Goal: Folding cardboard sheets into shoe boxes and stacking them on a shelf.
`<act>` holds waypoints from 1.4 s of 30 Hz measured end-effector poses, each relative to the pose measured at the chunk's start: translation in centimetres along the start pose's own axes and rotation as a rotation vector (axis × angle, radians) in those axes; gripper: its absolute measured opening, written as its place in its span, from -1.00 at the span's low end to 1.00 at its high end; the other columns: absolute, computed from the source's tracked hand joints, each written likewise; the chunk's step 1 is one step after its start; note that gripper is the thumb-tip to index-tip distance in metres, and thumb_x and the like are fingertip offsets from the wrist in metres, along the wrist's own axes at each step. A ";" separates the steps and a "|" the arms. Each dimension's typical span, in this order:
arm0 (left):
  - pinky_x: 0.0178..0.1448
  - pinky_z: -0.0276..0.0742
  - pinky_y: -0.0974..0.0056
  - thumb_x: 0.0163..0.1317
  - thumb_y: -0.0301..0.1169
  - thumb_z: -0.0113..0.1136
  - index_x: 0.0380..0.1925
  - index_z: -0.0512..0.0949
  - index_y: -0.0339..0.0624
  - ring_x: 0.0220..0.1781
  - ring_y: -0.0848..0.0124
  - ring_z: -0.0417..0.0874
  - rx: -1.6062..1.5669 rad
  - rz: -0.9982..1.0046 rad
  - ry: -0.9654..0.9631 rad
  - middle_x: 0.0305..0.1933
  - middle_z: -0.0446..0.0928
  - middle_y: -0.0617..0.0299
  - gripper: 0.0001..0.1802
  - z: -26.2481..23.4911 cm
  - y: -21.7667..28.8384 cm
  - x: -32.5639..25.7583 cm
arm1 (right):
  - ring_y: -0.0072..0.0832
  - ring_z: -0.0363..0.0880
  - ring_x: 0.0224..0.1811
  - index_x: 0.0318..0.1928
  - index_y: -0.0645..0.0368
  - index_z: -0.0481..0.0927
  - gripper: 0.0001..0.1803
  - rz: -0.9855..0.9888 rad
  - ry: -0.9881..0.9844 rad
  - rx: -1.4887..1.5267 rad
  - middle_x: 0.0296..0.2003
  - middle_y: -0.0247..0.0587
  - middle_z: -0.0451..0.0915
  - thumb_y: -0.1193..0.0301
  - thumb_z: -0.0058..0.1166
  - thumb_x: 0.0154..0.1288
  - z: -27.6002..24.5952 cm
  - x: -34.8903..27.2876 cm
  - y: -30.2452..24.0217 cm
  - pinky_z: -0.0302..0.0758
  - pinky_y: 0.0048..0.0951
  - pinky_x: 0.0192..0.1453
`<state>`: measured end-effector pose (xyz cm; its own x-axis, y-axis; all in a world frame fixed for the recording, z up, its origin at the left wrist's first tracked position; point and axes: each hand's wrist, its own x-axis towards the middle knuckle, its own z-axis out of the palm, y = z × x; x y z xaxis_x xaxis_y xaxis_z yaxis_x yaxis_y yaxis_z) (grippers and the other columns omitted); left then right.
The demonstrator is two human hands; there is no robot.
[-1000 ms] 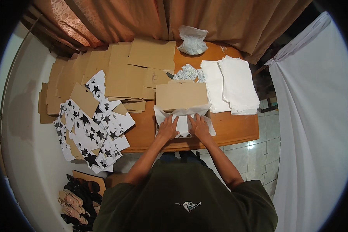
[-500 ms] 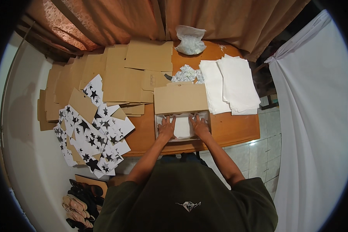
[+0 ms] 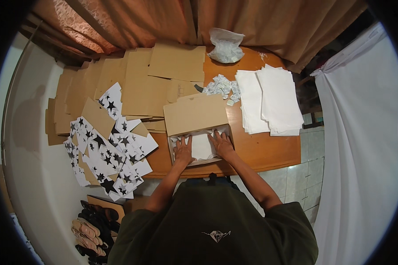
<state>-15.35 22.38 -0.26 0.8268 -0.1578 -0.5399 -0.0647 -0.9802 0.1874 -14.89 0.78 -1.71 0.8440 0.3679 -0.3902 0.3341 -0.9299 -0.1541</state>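
Note:
In front of me at the table's near edge stands a cardboard box (image 3: pixel 198 114) with its lid raised on the far side. White paper (image 3: pixel 202 146) lines its inside. My left hand (image 3: pixel 183 150) lies with spread fingers on the paper at the left part of the box. At the right part, my right hand (image 3: pixel 221 144) presses on the paper, its fingers also spread. Neither hand grips anything. What lies under the paper is hidden.
Flat cardboard boxes (image 3: pixel 137 88) are stacked at the back left, with star-printed sheets (image 3: pixel 110 154) nearer. Small white packets (image 3: pixel 221 86) lie behind the box, a plastic bag (image 3: pixel 226 48) farther back. White paper stacks (image 3: pixel 276 99) are on the right. Shoes (image 3: pixel 86 232) stand on the floor, lower left.
The box has turned slightly and sits farther left, away from the paper stacks. Both hands have stayed inside it on the paper. The whole view has shifted a little.

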 end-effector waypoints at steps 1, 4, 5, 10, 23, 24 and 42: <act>0.34 0.37 -0.24 -0.30 -0.18 0.75 0.55 0.01 0.05 0.43 -0.16 0.18 -0.023 -0.001 0.018 0.44 0.12 -0.02 0.41 0.2 -0.5 -0.2 | 0.11 0.31 0.37 0.57 -0.18 0.13 -0.27 -0.011 -0.002 0.000 0.49 0.04 0.16 0.44 -0.11 0.42 -0.2 0.3 -0.3 0.37 -0.02 0.36; 0.39 0.32 -0.25 -0.27 -0.23 0.74 0.56 -0.02 0.06 0.45 -0.18 0.15 -0.068 -0.004 0.055 0.46 0.09 -0.03 0.41 1.1 -2.2 -0.2 | 0.16 0.26 0.41 0.58 -0.14 0.10 -0.27 -0.041 -0.010 -0.011 0.50 0.06 0.15 0.45 -0.13 0.42 -0.3 1.3 -1.4 0.43 -0.04 0.35; 0.41 0.30 -0.26 -0.26 -0.25 0.73 0.57 -0.04 0.07 0.46 -0.20 0.12 -0.085 0.013 0.068 0.47 0.07 -0.03 0.41 1.3 -2.4 -0.3 | 0.19 0.24 0.42 0.58 -0.12 0.09 -0.27 -0.036 -0.027 -0.041 0.50 0.09 0.13 0.45 -0.13 0.43 -0.1 1.3 -1.6 0.47 -0.03 0.33; 0.51 0.21 -0.25 -0.24 -0.26 0.72 0.57 -0.08 0.08 0.51 -0.22 0.03 -0.064 -0.032 0.013 0.53 -0.03 -0.04 0.42 1.6 -2.1 0.4 | 0.26 0.16 0.46 0.59 0.01 0.00 -0.19 -0.050 -0.116 -0.096 0.52 0.18 -0.04 0.48 -0.01 0.40 0.0 2.1 -1.8 0.66 -0.09 0.17; 0.53 0.20 -0.27 -0.04 -0.06 0.62 0.54 0.01 -0.10 0.57 -0.33 -0.10 0.015 -0.017 -0.248 0.60 -0.14 -0.14 0.25 -0.6 -1.9 1.7 | 0.37 0.12 0.47 0.56 0.03 0.09 -0.35 -0.014 -0.203 0.021 0.55 0.25 -0.08 0.43 -0.25 0.49 -0.7 2.6 -1.5 0.50 0.07 0.33; 0.53 0.20 -0.27 -0.04 -0.06 0.62 0.54 0.01 -0.10 0.57 -0.33 -0.10 0.024 0.000 -0.230 0.60 -0.14 -0.14 0.25 -0.4 -2.5 2.1 | 0.36 0.16 0.46 0.54 0.04 0.16 -0.37 -0.040 -0.201 0.111 0.55 0.23 -0.06 0.45 -0.24 0.48 -0.3 2.7 -0.9 0.47 0.09 0.36; 0.06 0.64 0.18 0.30 -0.26 0.35 0.19 0.46 -0.30 -0.01 0.21 0.75 -0.823 0.504 0.206 0.09 0.60 -0.15 -0.45 -9.8 10.0 3.5 | -0.15 0.73 -0.08 0.22 0.27 0.51 -0.52 0.126 0.413 0.909 -0.01 0.11 0.68 0.37 0.23 0.35 -10.9 -3.7 8.8 0.64 -0.25 0.00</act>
<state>-7.65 13.18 7.74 0.8957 -0.4330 -0.1012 -0.0916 -0.4024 0.9109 -10.49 -8.73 8.30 0.9881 0.0779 -0.1325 -0.0689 -0.5460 -0.8350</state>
